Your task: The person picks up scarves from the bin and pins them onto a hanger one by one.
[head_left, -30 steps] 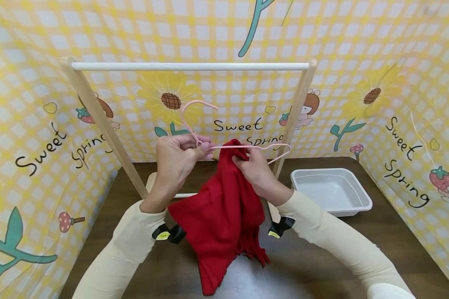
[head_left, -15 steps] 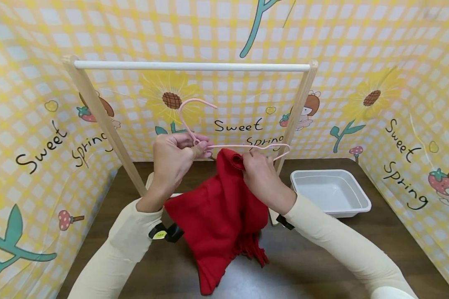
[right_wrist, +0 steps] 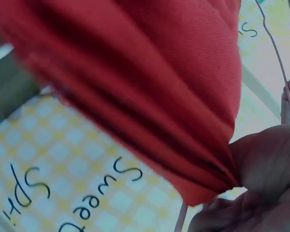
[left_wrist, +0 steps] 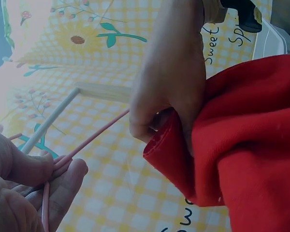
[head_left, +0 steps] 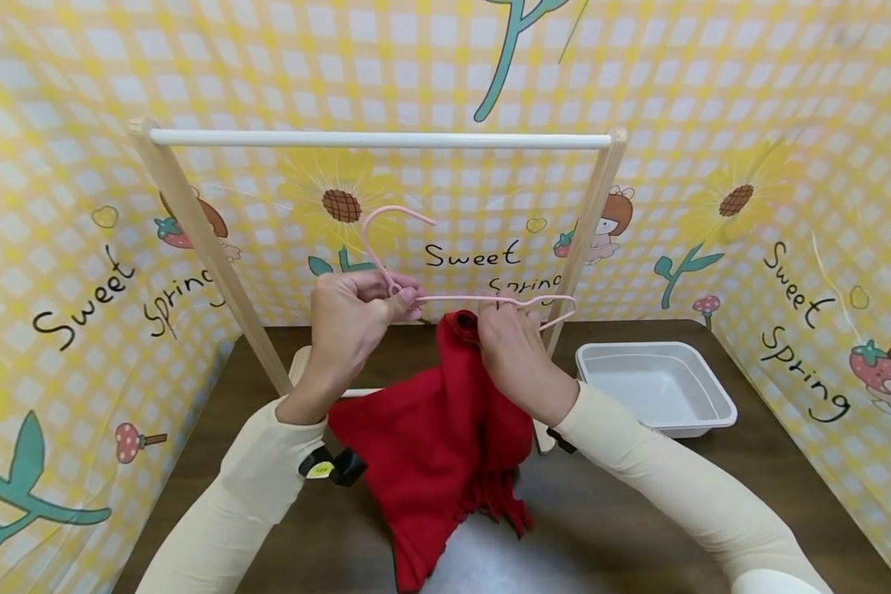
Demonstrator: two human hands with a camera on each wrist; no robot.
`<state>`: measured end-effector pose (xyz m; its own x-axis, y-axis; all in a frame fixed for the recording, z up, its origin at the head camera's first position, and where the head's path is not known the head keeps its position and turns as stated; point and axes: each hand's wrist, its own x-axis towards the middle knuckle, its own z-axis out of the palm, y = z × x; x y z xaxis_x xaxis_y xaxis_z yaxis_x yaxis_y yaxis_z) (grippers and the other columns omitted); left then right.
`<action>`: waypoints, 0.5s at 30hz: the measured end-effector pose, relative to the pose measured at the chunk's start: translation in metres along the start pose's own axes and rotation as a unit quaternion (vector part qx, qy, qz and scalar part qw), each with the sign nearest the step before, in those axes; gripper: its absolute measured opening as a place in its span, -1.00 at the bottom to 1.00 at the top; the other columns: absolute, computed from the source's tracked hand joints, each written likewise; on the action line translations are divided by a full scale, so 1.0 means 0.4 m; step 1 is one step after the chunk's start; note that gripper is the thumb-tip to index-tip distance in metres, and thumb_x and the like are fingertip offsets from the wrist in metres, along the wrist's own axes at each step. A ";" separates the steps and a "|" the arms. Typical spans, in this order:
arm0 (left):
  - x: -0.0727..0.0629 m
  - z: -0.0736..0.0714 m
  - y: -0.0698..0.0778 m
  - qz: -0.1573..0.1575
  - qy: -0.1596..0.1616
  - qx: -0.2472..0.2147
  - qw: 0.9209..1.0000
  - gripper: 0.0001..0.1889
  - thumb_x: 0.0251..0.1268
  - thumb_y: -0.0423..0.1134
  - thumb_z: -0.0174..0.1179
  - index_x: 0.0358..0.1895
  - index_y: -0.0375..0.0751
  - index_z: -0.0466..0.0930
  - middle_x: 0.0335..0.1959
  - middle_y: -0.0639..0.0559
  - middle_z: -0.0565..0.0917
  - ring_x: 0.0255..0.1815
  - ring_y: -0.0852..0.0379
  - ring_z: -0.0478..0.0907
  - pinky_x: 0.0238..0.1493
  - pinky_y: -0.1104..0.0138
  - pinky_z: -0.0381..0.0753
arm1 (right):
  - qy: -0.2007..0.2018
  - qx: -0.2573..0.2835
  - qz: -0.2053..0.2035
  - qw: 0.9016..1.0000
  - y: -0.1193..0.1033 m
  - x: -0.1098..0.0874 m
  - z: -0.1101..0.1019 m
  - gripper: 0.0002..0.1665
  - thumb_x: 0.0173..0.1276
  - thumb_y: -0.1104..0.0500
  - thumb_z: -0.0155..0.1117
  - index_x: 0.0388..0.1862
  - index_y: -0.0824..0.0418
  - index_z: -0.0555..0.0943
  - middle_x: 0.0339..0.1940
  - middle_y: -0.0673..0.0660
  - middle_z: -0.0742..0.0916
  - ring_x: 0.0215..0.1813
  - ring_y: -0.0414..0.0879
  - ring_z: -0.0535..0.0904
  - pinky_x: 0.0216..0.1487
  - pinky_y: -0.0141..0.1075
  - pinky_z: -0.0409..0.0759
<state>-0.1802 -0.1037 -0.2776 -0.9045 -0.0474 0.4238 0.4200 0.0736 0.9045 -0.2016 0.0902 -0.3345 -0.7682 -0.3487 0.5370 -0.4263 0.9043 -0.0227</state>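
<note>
A pink hanger is held up in front of the rack, its hook pointing up and its arm reaching right. My left hand pinches it at the base of the hook; the left wrist view shows the thumb and fingers on the pink wire. A red fringed scarf hangs from my right hand, which grips its bunched upper edge just under the hanger's arm. In the right wrist view the gathered scarf runs into the pinch of thumb and fingers. The hanger's lower wire is mostly hidden.
A wooden rack with a white top bar stands behind the hands. To the right, a white plastic tub sits on the dark brown table. Yellow checked cloth walls the back and sides.
The scarf's gathered top has dropped from over the hanger's arm to below it. My right hand has turned and shifted slightly right. The left hand keeps its pinch on the hanger.
</note>
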 end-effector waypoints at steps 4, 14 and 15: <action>0.005 -0.006 0.000 0.001 0.002 -0.009 1.000 -0.87 0.21 -0.57 0.35 -0.24 -0.66 0.71 -0.38 -0.28 0.79 -0.46 0.13 0.80 -0.31 0.29 0.84 | 0.017 0.057 -0.020 0.998 0.010 0.003 -0.003 -0.82 0.28 0.44 0.36 -0.40 0.33 0.51 -0.58 0.21 0.59 -0.53 0.09 0.60 -0.58 -0.13 0.60; 0.009 -0.015 -0.009 -0.011 0.011 -0.024 1.000 -0.89 0.21 -0.59 0.35 -0.26 -0.67 0.71 -0.43 -0.16 0.80 -0.47 0.08 0.81 -0.30 0.28 0.84 | 0.063 0.132 -0.029 0.989 0.007 -0.019 0.008 -0.63 0.22 0.17 0.58 -0.39 0.28 0.50 -0.55 0.15 0.66 -0.57 0.03 0.60 -0.61 -0.11 0.58; 0.009 -0.017 -0.010 -0.011 0.013 -0.023 1.000 -0.89 0.21 -0.59 0.35 -0.26 -0.67 0.71 -0.42 -0.18 0.80 -0.47 0.07 0.81 -0.30 0.28 0.84 | 0.071 0.136 -0.035 0.988 0.006 -0.022 0.010 -0.61 0.23 0.15 0.58 -0.36 0.28 0.49 -0.54 0.15 0.67 -0.57 0.01 0.60 -0.62 -0.11 0.56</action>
<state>-0.1845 -0.1107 -0.2794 -0.9119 -0.0750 0.4036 0.4028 0.0257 0.9149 -0.1980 0.0945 -0.3428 -0.6660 -0.3516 0.6579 -0.6027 0.7733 -0.1969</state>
